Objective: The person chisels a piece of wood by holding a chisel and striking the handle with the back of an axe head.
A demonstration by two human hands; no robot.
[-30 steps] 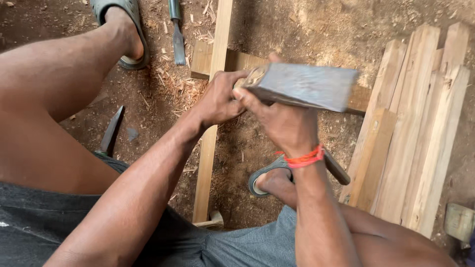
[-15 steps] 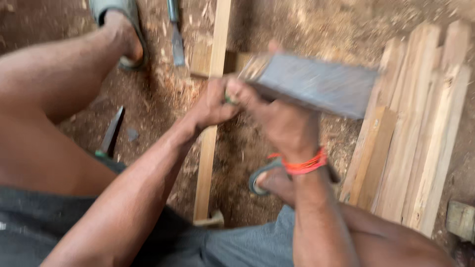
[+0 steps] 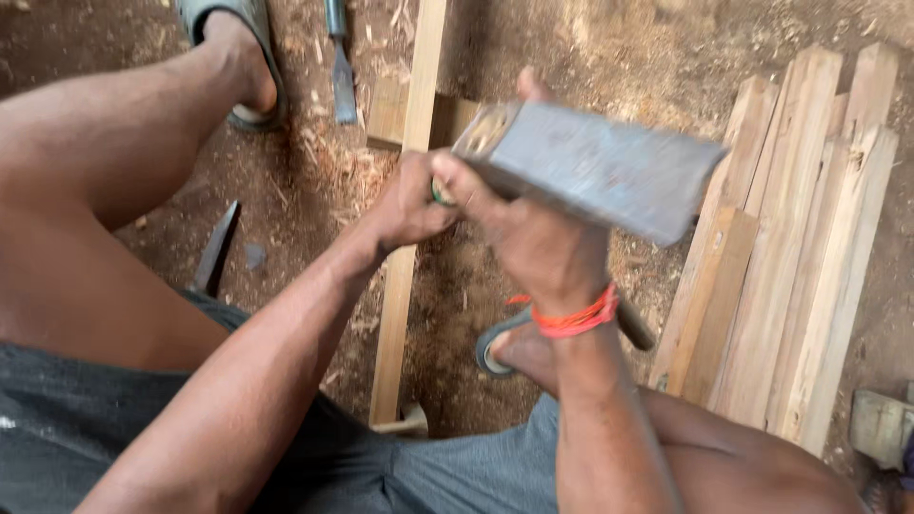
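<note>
- Two hands meeting over a grey block [image 3: 595, 169], held in the air above the dirt.
- Right hand [image 3: 533, 238] fingers wrapped tight around block's near end, clamped from below; thumb tip showing past block's top edge.
- Left hand [image 3: 411, 202] fingers curled shut on something small and greenish at block's near end, pressed against right fingers; object itself too hidden to tell.
- Block tilted, far end pointing right, slightly blurred, worn pale face on near end.
- Orange band [image 3: 571, 322] around right wrist.
- Long wood strip [image 3: 411, 190] lying on dirt straight under hands, running from top edge down between legs.
- Short wood piece [image 3: 388, 112] lying crosswise under strip, near top.
- Chisel [image 3: 341, 67] on dirt left of strip, blade toward camera, apart from both hands.
- Dark blade [image 3: 217, 249] on dirt beside left leg, well apart from hands.
- Sandalled left foot [image 3: 240, 57] at top left; sandalled right foot [image 3: 503, 345] below right wrist.
- Stack of planks [image 3: 809, 247] at right, lying side by side, just beyond block's far end.
- Shavings scattered over dirt [image 3: 305, 181] around strip.
</note>
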